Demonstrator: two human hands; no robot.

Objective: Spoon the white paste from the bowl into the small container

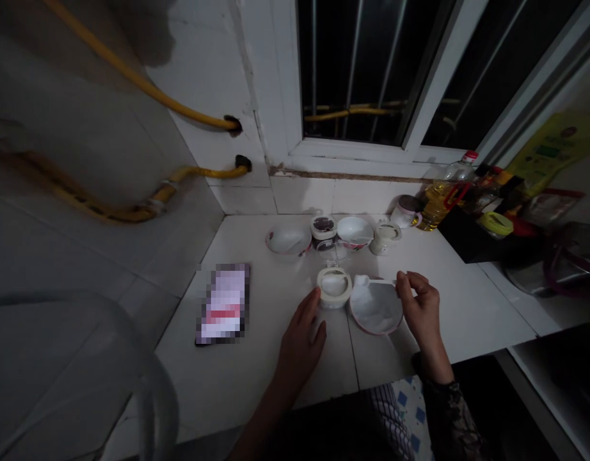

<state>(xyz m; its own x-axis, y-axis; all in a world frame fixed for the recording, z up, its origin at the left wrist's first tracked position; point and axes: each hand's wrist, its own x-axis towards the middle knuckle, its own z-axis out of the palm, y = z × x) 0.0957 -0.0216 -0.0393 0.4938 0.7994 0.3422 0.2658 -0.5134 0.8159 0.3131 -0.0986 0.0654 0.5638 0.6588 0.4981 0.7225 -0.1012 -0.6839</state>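
- Head view: the right hand (pixel 422 307) pinches, fingertips (pixel 406 280) gathered, the handle (pixel 366 280) of a shallow bowl (pixel 375 314); the left hand (pixel 302 342), fingers pressed together, touches a round tub (pixel 333 287) just left of the bowl;
- Risk: a slipping pinch could tip the bowl's white contents onto the counter;
- Materials: glazed, rounded bowl; smooth tile counter (pixel 468 320); phone (pixel 223 304) well left of the bowl; oil bottle (pixel 441 205) behind it.

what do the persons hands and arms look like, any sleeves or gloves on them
Both hands are bare, with no gloves or cables. The right hand leads into a black lace sleeve with an open, patterned weave, ending near the wrist. Behind the left hand, the forearm shows bare, with no sleeve in view.
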